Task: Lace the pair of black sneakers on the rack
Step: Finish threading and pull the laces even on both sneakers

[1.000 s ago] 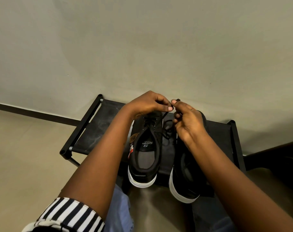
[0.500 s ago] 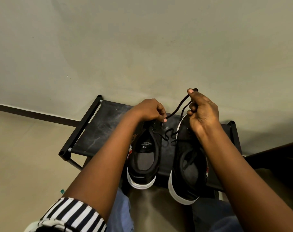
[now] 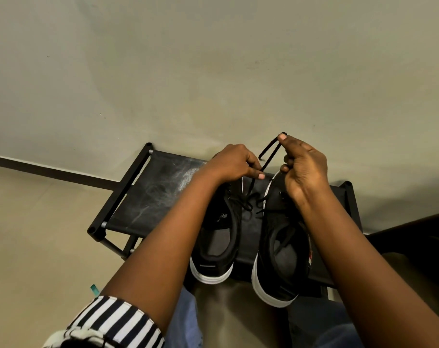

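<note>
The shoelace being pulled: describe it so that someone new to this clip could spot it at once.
Find the black rack against the wall, with two black sneakers on it. Above their toes, the right hand pinches a thin black shoelace held up against the pale wall. Unlike the laces lying tangled between the shoes, it rises taut and doubles over at the fingertips.

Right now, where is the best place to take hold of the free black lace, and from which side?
Probably near its stiff tip, where the right hand already pinches the lace above the left sneaker. That end stands clear in the air, so fingers can come from above; lower down it runs under the left hand into tangled loops.
</note>
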